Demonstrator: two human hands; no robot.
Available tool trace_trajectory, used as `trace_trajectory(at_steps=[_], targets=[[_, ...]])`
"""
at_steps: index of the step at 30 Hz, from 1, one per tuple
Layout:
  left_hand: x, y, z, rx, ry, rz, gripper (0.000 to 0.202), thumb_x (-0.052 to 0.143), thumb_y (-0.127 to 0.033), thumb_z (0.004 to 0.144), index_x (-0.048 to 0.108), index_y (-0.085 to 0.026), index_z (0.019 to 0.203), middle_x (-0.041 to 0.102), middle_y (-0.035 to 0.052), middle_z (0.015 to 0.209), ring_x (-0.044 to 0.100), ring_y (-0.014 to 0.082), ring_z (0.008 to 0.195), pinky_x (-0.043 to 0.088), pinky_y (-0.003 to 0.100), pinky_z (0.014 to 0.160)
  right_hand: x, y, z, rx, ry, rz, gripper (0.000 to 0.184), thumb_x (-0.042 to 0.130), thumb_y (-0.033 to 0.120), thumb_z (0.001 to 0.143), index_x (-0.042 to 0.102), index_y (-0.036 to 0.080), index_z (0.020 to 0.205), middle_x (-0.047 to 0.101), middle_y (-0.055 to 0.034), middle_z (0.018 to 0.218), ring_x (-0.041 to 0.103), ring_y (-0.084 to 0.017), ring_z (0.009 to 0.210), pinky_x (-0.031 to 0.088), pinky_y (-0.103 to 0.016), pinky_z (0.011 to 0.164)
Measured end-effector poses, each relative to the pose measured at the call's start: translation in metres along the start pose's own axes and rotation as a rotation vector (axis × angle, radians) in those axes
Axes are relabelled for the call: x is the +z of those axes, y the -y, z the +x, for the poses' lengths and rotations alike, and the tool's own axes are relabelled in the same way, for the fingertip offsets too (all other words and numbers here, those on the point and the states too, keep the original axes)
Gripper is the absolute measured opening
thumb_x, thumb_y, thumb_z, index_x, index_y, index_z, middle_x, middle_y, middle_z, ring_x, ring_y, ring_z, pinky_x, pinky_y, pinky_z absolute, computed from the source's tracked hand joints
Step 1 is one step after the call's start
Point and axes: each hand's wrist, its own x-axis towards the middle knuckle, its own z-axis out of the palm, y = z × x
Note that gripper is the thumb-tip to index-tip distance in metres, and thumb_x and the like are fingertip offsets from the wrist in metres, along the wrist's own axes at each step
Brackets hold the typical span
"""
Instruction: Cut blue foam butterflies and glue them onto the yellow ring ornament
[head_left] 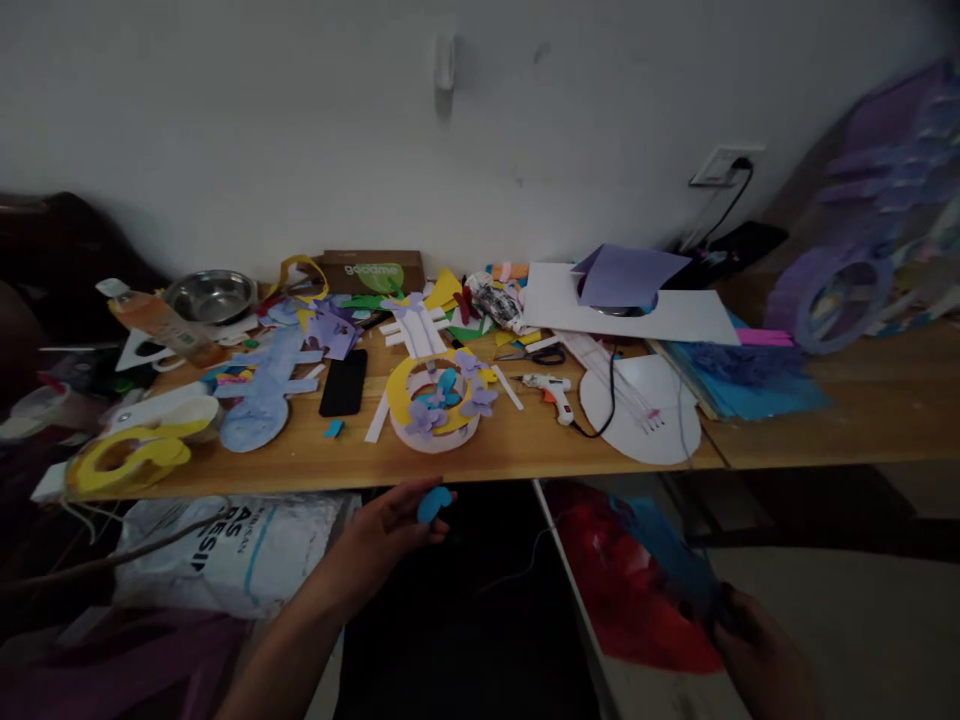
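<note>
My left hand [401, 520], over my lap just below the table's front edge, pinches a small blue paper cutout [433, 504] with a rounded, wing-like outline. Low at the right, my right hand [761, 640] is blurred and its fingers look closed around something dark. Beside those fingers is a blue sheet [667, 550], over a red plastic bag [615, 580]. On the table ahead of my left hand lies a round paper ornament with a yellow ring [401, 400], purple paper butterflies [478, 400] and a blue butterfly [442, 390] in its middle.
A glue gun [553, 392] and scissors [547, 354] lie right of the ornament. Left are a black phone [343, 382], a light-blue guitar-shaped cutout [259, 400] and a tilted bottle [165, 325]. White board [637, 310] and paper scraps line the back. A white bag [225, 555] hangs below.
</note>
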Motion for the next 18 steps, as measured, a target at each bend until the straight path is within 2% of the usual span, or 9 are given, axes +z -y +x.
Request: trace_trajectory(at_steps=[3,5,8,9,11,13,15,16,18], targets=[[0.009,-0.005,0.016,-0.050,0.053,-0.053,0.052,0.086,-0.018,0.070,0.071,-0.023,0.120,0.073,0.0068,0.121,0.069,0.0153,0.093,0.053,0.029,0.089,-0.003,-0.025,0.016,0.146,0.021,-0.024,0.050,0.057,0.058,0.056,0.065,0.023,0.091,0.076,-0.0157,0.085,0.072,-0.043,0.083,0.054,-0.046,0.062],[0.013,-0.005,0.026,-0.078,0.062,-0.081,0.050,0.087,-0.019,0.070,0.073,-0.021,0.118,0.073,0.0072,0.119,0.069,0.0144,0.091,0.054,0.028,0.087,0.004,-0.034,0.020,0.182,0.069,-0.043,0.048,0.056,0.059,0.057,0.066,0.024,0.088,0.075,-0.0136,0.078,0.072,-0.042,0.077,0.052,-0.044,0.058],[0.018,-0.004,0.037,-0.108,0.052,-0.125,0.050,0.088,-0.023,0.070,0.073,-0.020,0.117,0.074,0.0070,0.116,0.069,0.0132,0.089,0.054,0.026,0.086,0.021,-0.023,0.016,0.150,0.103,-0.038,0.036,0.055,0.055,0.062,0.066,0.027,0.081,0.073,-0.0080,0.069,0.070,-0.034,0.059,0.049,-0.038,0.050],[0.019,-0.004,0.040,-0.112,0.047,-0.135,0.049,0.088,-0.025,0.070,0.073,-0.019,0.117,0.075,0.0070,0.115,0.070,0.0129,0.088,0.054,0.025,0.085,0.027,-0.010,0.013,0.123,0.088,-0.037,0.033,0.055,0.054,0.064,0.065,0.027,0.081,0.072,-0.0071,0.068,0.068,-0.031,0.055,0.048,-0.036,0.048],[0.022,-0.004,0.047,-0.113,0.021,-0.142,0.047,0.088,-0.029,0.070,0.074,-0.017,0.114,0.075,0.0074,0.114,0.069,0.0116,0.084,0.054,0.024,0.081,0.035,0.030,0.000,0.033,0.023,-0.061,0.035,0.056,0.053,0.069,0.066,0.024,0.084,0.072,-0.0094,0.069,0.068,-0.031,0.055,0.048,-0.036,0.046],[0.025,-0.004,0.053,-0.104,-0.016,-0.132,0.047,0.089,-0.033,0.069,0.074,-0.015,0.110,0.076,0.0083,0.111,0.068,0.0100,0.077,0.054,0.023,0.075,0.041,0.086,-0.014,-0.209,0.027,0.072,0.037,0.052,0.043,0.077,0.068,0.021,0.103,0.076,-0.0121,0.090,0.074,-0.030,0.074,0.056,-0.036,0.060],[0.026,-0.004,0.058,-0.086,-0.058,-0.095,0.051,0.089,-0.040,0.066,0.074,-0.013,0.107,0.077,0.0083,0.102,0.066,0.0100,0.069,0.054,0.023,0.068,0.045,0.145,-0.022,-0.529,0.124,0.162,0.037,0.048,0.033,0.087,0.065,0.023,0.118,0.075,-0.0109,0.109,0.073,-0.026,0.092,0.058,-0.036,0.078],[0.025,-0.003,0.060,-0.077,-0.085,-0.061,0.054,0.089,-0.043,0.065,0.073,-0.013,0.107,0.077,0.0076,0.096,0.066,0.0108,0.066,0.054,0.024,0.066,0.046,0.172,-0.022,-0.675,0.166,0.150,0.034,0.048,0.030,0.089,0.065,0.024,0.118,0.074,-0.0095,0.110,0.072,-0.025,0.096,0.057,-0.036,0.084],[0.022,-0.002,0.061,-0.065,-0.146,0.017,0.058,0.087,-0.050,0.064,0.071,-0.013,0.105,0.076,0.0056,0.084,0.066,0.0126,0.062,0.053,0.025,0.061,0.049,0.216,-0.012,-0.836,0.200,0.057,0.029,0.049,0.026,0.093,0.064,0.023,0.117,0.073,-0.0094,0.109,0.069,-0.025,0.101,0.055,-0.036,0.088]])
